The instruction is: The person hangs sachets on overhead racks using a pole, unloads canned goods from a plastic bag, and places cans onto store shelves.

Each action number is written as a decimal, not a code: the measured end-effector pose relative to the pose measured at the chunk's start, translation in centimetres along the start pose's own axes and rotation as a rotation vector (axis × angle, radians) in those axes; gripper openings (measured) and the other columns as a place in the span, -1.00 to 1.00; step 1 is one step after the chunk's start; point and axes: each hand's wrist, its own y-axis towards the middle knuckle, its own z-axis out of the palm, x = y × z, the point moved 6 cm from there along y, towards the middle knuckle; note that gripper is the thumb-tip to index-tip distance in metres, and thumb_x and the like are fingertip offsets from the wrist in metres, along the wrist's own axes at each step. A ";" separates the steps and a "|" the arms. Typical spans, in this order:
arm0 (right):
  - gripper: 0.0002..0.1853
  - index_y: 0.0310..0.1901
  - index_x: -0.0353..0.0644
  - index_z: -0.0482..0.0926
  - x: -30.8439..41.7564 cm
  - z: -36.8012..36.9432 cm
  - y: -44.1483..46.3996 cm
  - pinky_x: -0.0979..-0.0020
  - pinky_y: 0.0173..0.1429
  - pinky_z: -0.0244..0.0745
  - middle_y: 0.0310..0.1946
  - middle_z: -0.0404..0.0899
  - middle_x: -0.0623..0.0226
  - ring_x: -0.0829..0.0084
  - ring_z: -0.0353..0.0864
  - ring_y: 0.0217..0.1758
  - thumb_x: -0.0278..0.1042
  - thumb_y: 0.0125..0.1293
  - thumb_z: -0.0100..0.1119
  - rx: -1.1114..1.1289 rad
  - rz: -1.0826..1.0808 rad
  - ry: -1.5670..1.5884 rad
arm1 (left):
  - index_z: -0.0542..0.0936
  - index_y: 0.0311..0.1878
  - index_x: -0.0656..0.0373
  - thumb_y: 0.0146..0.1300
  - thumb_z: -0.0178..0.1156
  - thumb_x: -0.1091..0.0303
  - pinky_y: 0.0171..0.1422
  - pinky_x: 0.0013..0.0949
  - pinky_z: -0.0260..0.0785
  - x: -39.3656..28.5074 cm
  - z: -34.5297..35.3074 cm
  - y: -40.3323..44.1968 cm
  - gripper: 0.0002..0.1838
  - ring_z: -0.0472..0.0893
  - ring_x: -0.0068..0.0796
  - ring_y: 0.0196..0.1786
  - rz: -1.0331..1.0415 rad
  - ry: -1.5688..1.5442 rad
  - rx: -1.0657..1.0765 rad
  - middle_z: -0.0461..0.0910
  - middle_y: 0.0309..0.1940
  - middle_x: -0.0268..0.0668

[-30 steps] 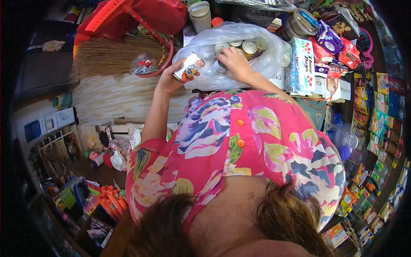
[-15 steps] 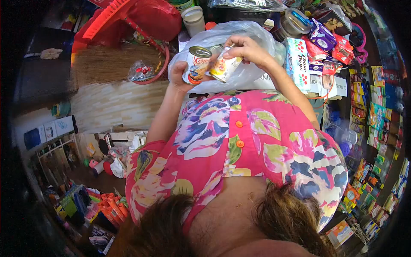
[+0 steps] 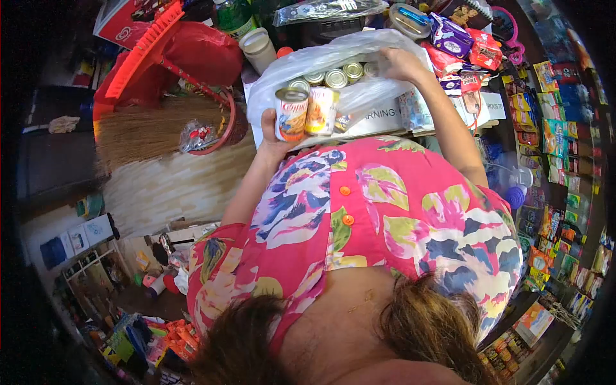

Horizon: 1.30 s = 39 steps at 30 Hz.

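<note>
One orange-labelled can (image 3: 292, 120) is clamped, nearly upright, in the left hand (image 3: 274, 142); one yellow-labelled can (image 3: 321, 113) is set against its right side. Beyond them, in one plastic bag (image 3: 271, 82), five can lids (image 3: 336, 78) are counted, facing up, leftward of the nearer right hand (image 3: 403, 65), whose grip on the bag's edge cannot be told.

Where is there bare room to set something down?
The pale wood-patterned surface looks bare between the broom and the left forearm. It's crowded inside the plastic bag, where cans cluster, and to the right of the right hand, where packets pile up.
</note>
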 end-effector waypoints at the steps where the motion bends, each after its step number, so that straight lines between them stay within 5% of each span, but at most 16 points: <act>1: -0.42 0.14 -0.16 0.37 -1.0 0.4 -0.1 0.20 0.10 0.40 -0.20 0.58 -0.02 0.11 0.56 -0.02 -0.36 -0.03 0.12 0.030 0.046 -0.085 | 0.16 0.34 0.16 -0.14 0.30 -0.11 0.36 0.21 -0.04 -0.5 1.5 1.1 -0.01 0.13 0.10 0.36 0.004 0.029 0.033 0.16 0.31 0.01; 3: -0.40 0.16 -0.15 0.34 -1.3 1.5 -1.1 0.20 0.11 0.39 -0.18 0.57 -0.02 0.10 0.52 0.02 -0.41 -0.05 0.09 0.013 -0.054 -0.123 | 0.13 0.35 0.17 -0.16 0.31 -0.09 0.32 0.30 -0.03 -1.4 3.4 2.8 0.01 0.05 0.32 0.34 0.035 0.048 0.034 0.07 0.34 0.08; 7: -0.42 0.09 -0.17 0.39 -1.3 2.4 -1.7 0.23 0.15 0.36 -0.07 0.53 0.01 0.09 0.45 0.11 -0.50 -0.11 0.09 0.052 -0.042 -0.048 | 0.30 0.27 0.16 -0.17 0.33 -0.12 0.33 0.33 -0.09 -2.6 3.4 3.3 -0.07 -0.02 0.31 0.37 0.066 0.079 -0.018 -0.02 0.37 0.09; 11: -0.53 -0.02 -0.15 0.48 2.0 1.2 -2.4 0.20 0.25 0.26 -0.02 0.50 0.09 0.15 0.42 0.15 -0.53 -0.09 0.08 0.001 -0.036 0.047 | 0.17 0.33 0.18 -0.14 0.28 0.07 0.29 0.31 0.04 -1.8 -0.3 2.0 -0.08 0.22 0.12 0.31 -0.035 0.021 -0.016 0.21 0.29 0.00; 16: -0.64 -0.09 -0.10 0.54 6.5 3.6 -5.3 -0.05 0.35 0.03 -0.07 0.53 0.19 0.25 0.34 0.24 -0.48 -0.01 0.08 -0.248 -0.367 -0.055 | 0.18 0.32 0.21 -0.13 0.27 0.09 0.27 0.20 0.18 -0.2 -0.9 1.0 -0.10 0.31 0.01 0.27 -0.067 0.023 -0.069 0.28 0.25 -0.03; 21: -0.74 -0.20 -0.15 0.55 6.2 4.6 -9.1 -0.09 0.39 -0.05 -0.21 0.55 0.21 0.22 0.42 0.14 -0.50 0.00 0.09 -0.193 -0.324 -0.015 | 0.18 0.32 0.22 -0.11 0.27 0.08 0.26 0.18 0.20 -0.3 0.9 1.1 -0.10 0.32 -0.01 0.27 -0.028 -0.039 0.038 0.28 0.25 -0.03; 27: -0.84 -0.31 -0.19 0.56 6.0 5.0 -9.0 0.02 0.32 0.08 -0.41 0.54 0.16 0.24 0.52 -0.07 -0.44 0.01 0.10 -0.097 -0.219 0.073 | 0.27 0.27 0.21 -0.11 0.27 -0.09 0.39 0.18 -0.05 -1.7 1.7 4.5 -0.10 0.20 0.04 0.34 0.003 0.095 0.001 0.23 0.28 0.00; 33: -0.75 -0.20 -0.20 0.55 5.4 4.3 -8.5 0.14 0.06 0.39 -0.33 0.60 0.02 0.20 0.58 -0.12 -0.43 0.06 0.00 0.181 0.037 -0.021 | 0.27 0.27 0.22 -0.11 0.26 -0.05 0.37 0.25 -0.08 -3.1 2.7 6.8 -0.13 0.21 0.04 0.33 0.084 0.178 -0.070 0.23 0.29 -0.03; 39: -0.49 0.11 -0.17 0.41 -1.2 1.7 -4.8 0.25 -0.10 0.48 -0.17 0.57 0.05 0.28 0.60 -0.19 -0.46 0.02 0.08 -0.156 0.097 0.521 | 0.29 0.25 0.22 -0.18 0.30 0.02 0.38 0.21 -0.05 -3.8 2.7 7.5 -0.12 0.27 0.01 0.30 0.083 0.234 -0.100 0.31 0.24 -0.05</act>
